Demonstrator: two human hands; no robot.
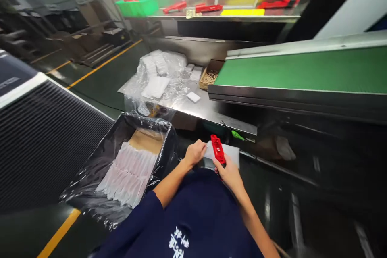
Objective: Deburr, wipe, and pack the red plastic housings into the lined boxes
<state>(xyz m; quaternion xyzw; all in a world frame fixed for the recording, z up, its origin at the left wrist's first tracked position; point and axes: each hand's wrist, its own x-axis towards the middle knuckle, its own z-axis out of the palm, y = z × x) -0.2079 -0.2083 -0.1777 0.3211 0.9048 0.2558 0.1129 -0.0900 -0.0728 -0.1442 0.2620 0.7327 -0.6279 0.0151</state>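
Close in front of my body, my right hand (229, 170) is closed on the lower end of a red plastic part (217, 149), long and narrow with openings along it. Behind that part is a flat white foam bag (232, 154). My left hand (196, 153) pinches the bag's left edge, its fingers pressed together. To the left stands a box lined with black plastic (170, 137). Rows of white wrapped pieces (127, 175), reddish inside, lie in it on a brown cardboard sheet (145, 142).
A metal table (217, 115) ahead carries white foam bags (155, 86) in clear plastic and a carton of small parts (210, 77). A green conveyor belt (302, 68) extends right. Green-handled scissors (238, 135) lie near the table edge. Red parts (208, 7) and a green bin (137, 6) occupy the shelf.
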